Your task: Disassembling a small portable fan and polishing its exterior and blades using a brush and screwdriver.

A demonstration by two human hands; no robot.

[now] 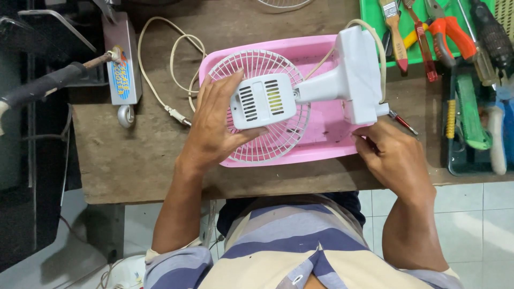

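Observation:
A small white table fan [300, 93] lies face down across a pink plastic tray [332, 134], its round wire grille under the motor housing and its square base pointing to the right. My left hand [217, 126] grips the slotted motor housing from the left side. My right hand [391, 155] is closed on a screwdriver [401, 122], whose red-tipped shaft shows just under the fan's base. The fan's cream power cord [171, 59] loops off to the left over the wooden table [134, 160].
A green tray [369, 32] at the back right holds a brush, pliers and other hand tools. More tools lie in a dark tray [471, 160] at the right edge. A soldering iron stand [122, 59] sits at the back left. Tiled floor lies below.

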